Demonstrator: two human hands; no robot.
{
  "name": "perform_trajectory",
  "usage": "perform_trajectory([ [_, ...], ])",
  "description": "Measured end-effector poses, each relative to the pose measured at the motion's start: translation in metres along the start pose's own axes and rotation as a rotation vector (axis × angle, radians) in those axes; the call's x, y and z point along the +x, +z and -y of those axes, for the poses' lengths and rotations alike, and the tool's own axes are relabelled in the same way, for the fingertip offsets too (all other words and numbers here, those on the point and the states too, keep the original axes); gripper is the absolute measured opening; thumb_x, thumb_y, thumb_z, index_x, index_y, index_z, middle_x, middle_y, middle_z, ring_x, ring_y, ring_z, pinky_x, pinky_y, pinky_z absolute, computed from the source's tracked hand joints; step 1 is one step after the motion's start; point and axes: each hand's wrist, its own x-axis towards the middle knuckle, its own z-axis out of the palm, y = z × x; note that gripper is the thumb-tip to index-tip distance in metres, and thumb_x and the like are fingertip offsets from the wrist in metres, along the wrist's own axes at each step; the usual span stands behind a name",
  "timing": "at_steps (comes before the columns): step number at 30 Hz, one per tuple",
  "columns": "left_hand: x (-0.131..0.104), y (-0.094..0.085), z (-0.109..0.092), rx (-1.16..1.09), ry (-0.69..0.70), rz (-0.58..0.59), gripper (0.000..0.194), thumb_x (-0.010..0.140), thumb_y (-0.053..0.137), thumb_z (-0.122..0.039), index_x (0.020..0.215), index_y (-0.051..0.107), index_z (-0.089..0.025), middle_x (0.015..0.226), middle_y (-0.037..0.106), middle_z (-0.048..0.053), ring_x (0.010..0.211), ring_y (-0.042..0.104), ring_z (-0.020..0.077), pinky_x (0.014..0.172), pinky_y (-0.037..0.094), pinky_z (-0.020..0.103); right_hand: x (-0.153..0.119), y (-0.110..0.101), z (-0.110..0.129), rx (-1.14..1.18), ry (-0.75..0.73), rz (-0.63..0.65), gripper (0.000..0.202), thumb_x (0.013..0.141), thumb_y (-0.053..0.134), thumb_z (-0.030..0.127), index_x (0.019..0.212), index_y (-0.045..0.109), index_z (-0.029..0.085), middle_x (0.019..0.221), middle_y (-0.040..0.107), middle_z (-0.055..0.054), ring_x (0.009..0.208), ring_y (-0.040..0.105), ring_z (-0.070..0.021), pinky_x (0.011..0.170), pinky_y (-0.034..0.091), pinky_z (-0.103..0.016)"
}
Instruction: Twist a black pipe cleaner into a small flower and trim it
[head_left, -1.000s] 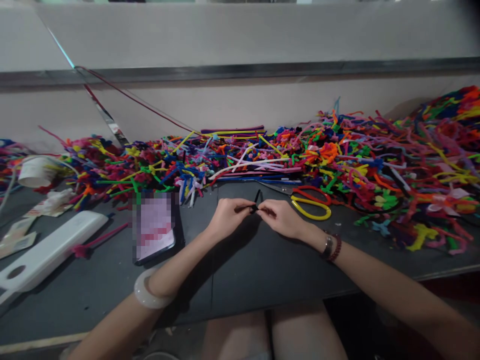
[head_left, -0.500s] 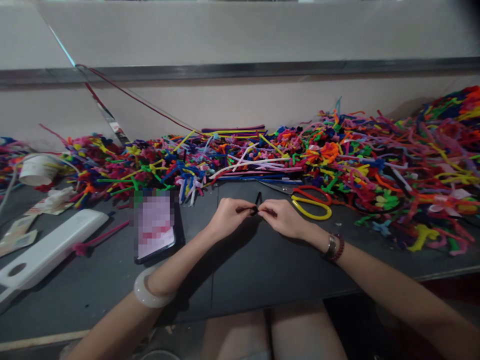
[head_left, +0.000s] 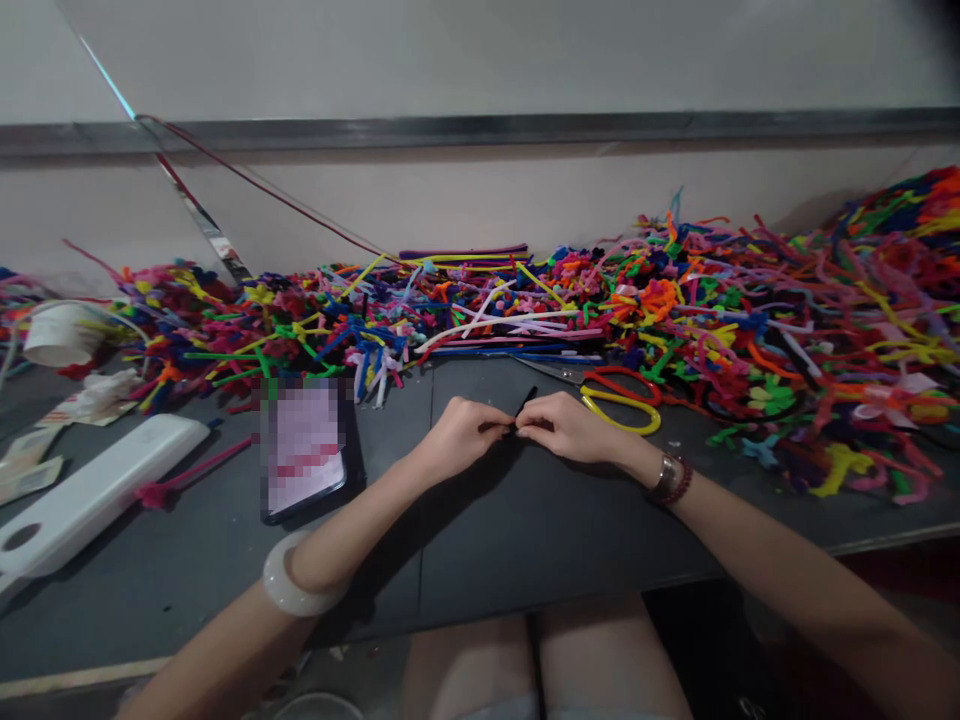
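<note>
A black pipe cleaner [head_left: 527, 399] is pinched between my two hands above the dark table [head_left: 495, 560], one end sticking up past the fingers. My left hand [head_left: 466, 432] is closed on it with thumb and forefinger. Fingertip to fingertip with it, my right hand [head_left: 559, 425] also pinches the black piece. The part between the fingertips is mostly hidden. Just beyond my right hand lie scissors [head_left: 621, 402] with one red and one yellow handle, blades pointing left.
A long heap of coloured pipe cleaners [head_left: 465, 310] runs along the wall. On the left lie a phone [head_left: 307, 450], a white long-handled device [head_left: 105, 495], a white cup [head_left: 60, 335] and crumpled paper [head_left: 105, 395]. A dark red cord [head_left: 262, 188] hangs at the back.
The black pipe cleaner's free end now leans to the right, and its bunched part between the fingertips shows less. Both hands stay together in nearly the same place; the view has shifted slightly.
</note>
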Motion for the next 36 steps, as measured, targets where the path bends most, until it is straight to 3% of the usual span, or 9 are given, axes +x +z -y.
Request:
perform_trajectory([
  [3,-0.001,0.001,0.001,-0.076,-0.066,-0.08,0.023,0.072,0.051,-0.016,0.085,0.07,-0.021,0.078,0.07,0.001,0.069,0.063,0.0149,0.065,0.045,0.022,0.001,0.003,-0.004,0.118,0.074,-0.061,0.013,0.08,0.051,0.019,0.078,0.062,0.014,0.071,0.061,-0.003,0.064,0.052,-0.0115,0.06,0.038,-0.022],
  [6,-0.001,0.001,-0.001,-0.292,-0.168,-0.167,0.024,0.073,0.053,-0.024,0.091,0.068,-0.016,0.087,0.07,0.005,0.077,0.064,0.0184,0.07,0.049,0.027,0.002,0.006,-0.005,0.307,0.187,-0.141,0.016,0.079,0.051,0.025,0.08,0.062,0.014,0.066,0.058,-0.001,0.058,0.049,-0.0095,0.053,0.037,-0.021],
  [10,0.001,0.001,-0.003,-0.645,-0.256,-0.166,0.031,0.072,0.057,-0.027,0.097,0.064,-0.01,0.089,0.069,0.009,0.077,0.065,0.0193,0.074,0.051,0.032,0.002,0.005,-0.001,0.487,0.278,-0.172,0.019,0.078,0.052,0.029,0.079,0.061,0.012,0.062,0.055,0.001,0.049,0.043,-0.0063,0.046,0.034,-0.019],
  [13,0.002,0.002,-0.001,-0.757,-0.3,-0.188,0.03,0.069,0.061,-0.025,0.095,0.065,-0.01,0.087,0.069,0.009,0.075,0.066,0.0186,0.075,0.052,0.032,0.002,0.004,0.002,0.57,0.302,-0.181,0.02,0.079,0.052,0.03,0.081,0.06,0.012,0.061,0.054,0.0,0.046,0.04,-0.0056,0.044,0.033,-0.019],
  [23,0.002,0.003,-0.004,-0.769,-0.335,-0.207,0.025,0.068,0.062,-0.024,0.088,0.066,-0.01,0.08,0.07,0.008,0.072,0.065,0.0178,0.073,0.052,0.032,0.002,0.006,0.002,0.537,0.274,-0.244,0.018,0.074,0.058,0.03,0.079,0.061,0.013,0.068,0.06,-0.002,0.058,0.051,-0.0093,0.054,0.041,-0.022],
  [30,0.003,0.006,-0.004,-0.894,-0.36,-0.291,0.025,0.063,0.065,-0.019,0.086,0.062,-0.01,0.075,0.069,0.007,0.07,0.065,0.0162,0.073,0.051,0.031,0.003,0.012,0.005,0.495,0.263,-0.336,0.016,0.075,0.056,0.029,0.077,0.061,0.014,0.069,0.06,-0.001,0.058,0.052,-0.0099,0.055,0.042,-0.022],
  [36,0.001,0.008,-0.007,-0.673,-0.253,-0.323,0.014,0.067,0.06,-0.019,0.079,0.063,-0.013,0.077,0.068,0.006,0.072,0.063,0.0149,0.074,0.049,0.029,0.002,0.017,0.008,0.391,0.238,-0.388,0.016,0.076,0.056,0.029,0.078,0.06,0.014,0.073,0.061,-0.004,0.063,0.053,-0.0122,0.057,0.043,-0.024],
])
